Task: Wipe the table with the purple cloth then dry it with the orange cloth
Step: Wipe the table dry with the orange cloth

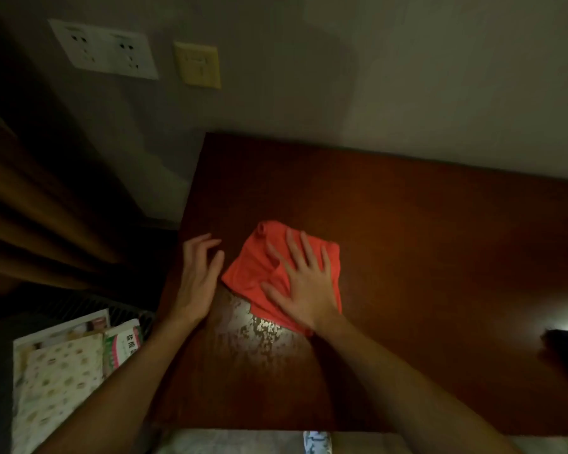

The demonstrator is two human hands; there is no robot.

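The orange cloth (259,267) lies crumpled near the left end of the dark wooden bench (423,240), pressed flat under the right hand (304,283), fingers (309,253) spread. The left hand (199,273) rests just beside it, fingers loosely curled, gripping nothing. A wet patch (259,329) glints nearby.

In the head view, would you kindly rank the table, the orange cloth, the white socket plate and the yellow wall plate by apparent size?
1. table
2. orange cloth
3. white socket plate
4. yellow wall plate

The wall plates are farther away, so their true sizes are unsure.
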